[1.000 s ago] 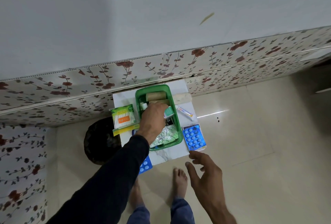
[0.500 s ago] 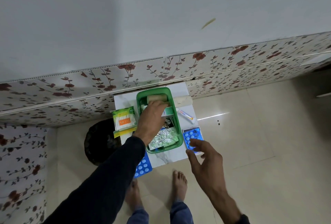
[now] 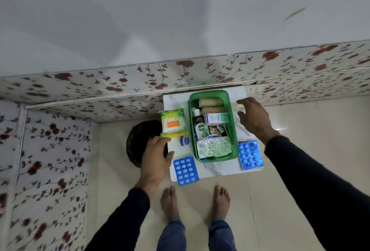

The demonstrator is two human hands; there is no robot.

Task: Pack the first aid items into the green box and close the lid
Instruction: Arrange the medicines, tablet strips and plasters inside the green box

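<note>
The green box [image 3: 234,130] stands open on a small white marble table [image 3: 224,169]. Inside it lie two tan bandage rolls [image 3: 210,102], a Dettol bottle [image 3: 200,128], a white and green carton [image 3: 217,118] and a foil strip [image 3: 213,146]. My left hand [image 3: 155,157] hovers open at the table's left front edge, below a cotton swab pack [image 3: 172,123] and beside a small blue jar [image 3: 184,141]. My right hand [image 3: 253,118] is open and spread just right of the box, partly covering a thin white tube [image 3: 245,130]. Blue blister packs lie front left [image 3: 185,170] and right [image 3: 250,156].
A yellow packet [image 3: 173,135] sticks out under the swab pack. A black round object [image 3: 137,140] sits on the floor left of the table. The floral wall panel [image 3: 140,82] runs behind the table. My bare feet [image 3: 194,200] stand on the tiles in front.
My left hand has come out of the box and drawn back to the table's left front edge. My right hand has moved from the right blister pack up beside the box.
</note>
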